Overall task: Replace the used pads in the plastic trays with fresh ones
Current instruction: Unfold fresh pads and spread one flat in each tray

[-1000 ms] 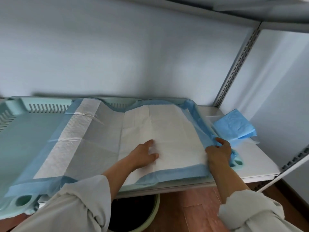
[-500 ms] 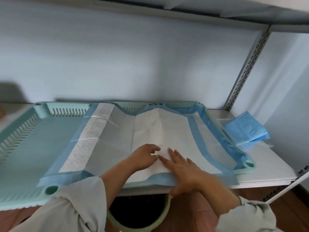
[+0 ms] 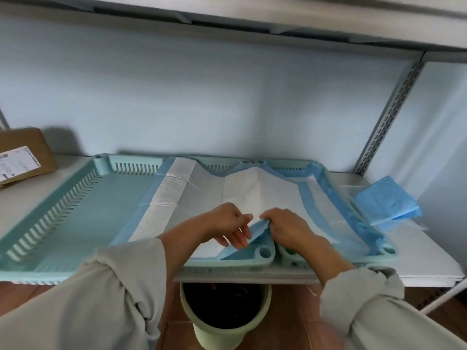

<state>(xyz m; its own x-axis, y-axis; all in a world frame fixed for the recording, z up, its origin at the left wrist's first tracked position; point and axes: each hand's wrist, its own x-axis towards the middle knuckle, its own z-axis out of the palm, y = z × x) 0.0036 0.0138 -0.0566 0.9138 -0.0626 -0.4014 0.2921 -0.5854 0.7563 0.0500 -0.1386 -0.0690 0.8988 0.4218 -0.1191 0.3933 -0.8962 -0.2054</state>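
Right hand (image 3: 288,227) pinches the white, blue-bordered absorbent pad (image 3: 255,198) at its near edge; left hand (image 3: 227,223), fingers loosely spread, hovers just beside, pad stretching away

We can read no text anywhere. The only lettering sits on a white label (image 3: 17,161) stuck to the cardboard box (image 3: 24,154) at the far left of the shelf (image 3: 429,258); its printed lines are too small and blurred for us to make out.
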